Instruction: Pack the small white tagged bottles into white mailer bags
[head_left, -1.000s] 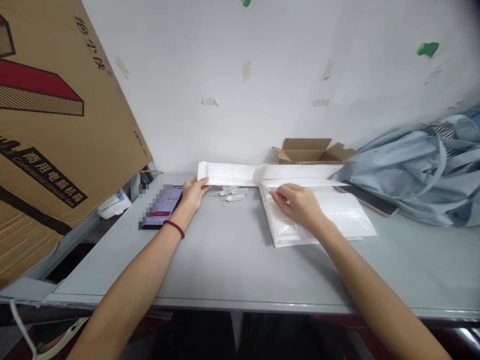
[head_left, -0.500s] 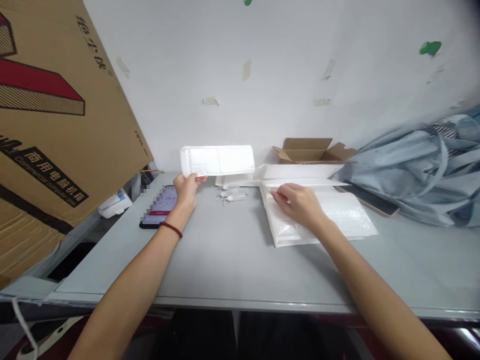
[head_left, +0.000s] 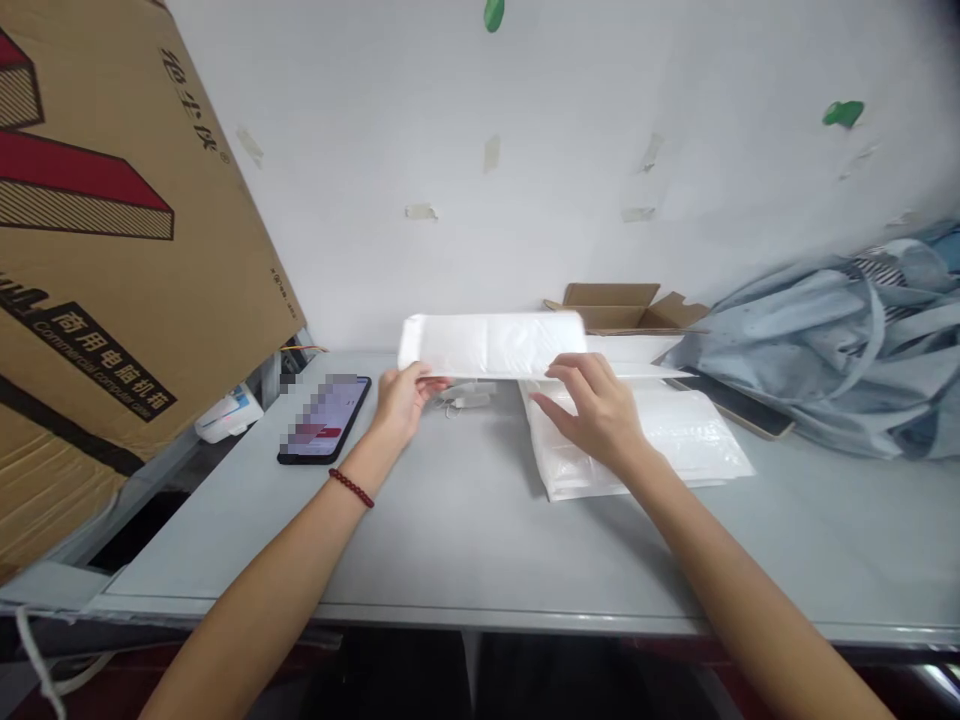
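My left hand [head_left: 400, 403] grips a white padded mailer [head_left: 491, 345] by its lower left edge, with the thumb on top. The mailer is raised above the table, tilted so that its face shows. At its lower right corner is my right hand [head_left: 598, 408], thumb and fingers apart; whether the fingertips touch the mailer I cannot tell. Under that hand lies a stack of white padded mailers [head_left: 694, 435]. Small clear-and-white items with thin loops [head_left: 469, 397] lie on the table, partly hidden behind the raised mailer.
A phone [head_left: 326, 420] lies left on the grey table [head_left: 450, 530]. At the back are an open brown box [head_left: 611, 305], a dark flat device [head_left: 742, 405] and a blue-grey cloth bag [head_left: 817, 350]. A large carton [head_left: 217, 290] leans at the left.
My left hand has carried the mailer to the right and slightly lower, now in front of the small items. My right hand's thumb and fingers have spread apart beside the mailer's corner.
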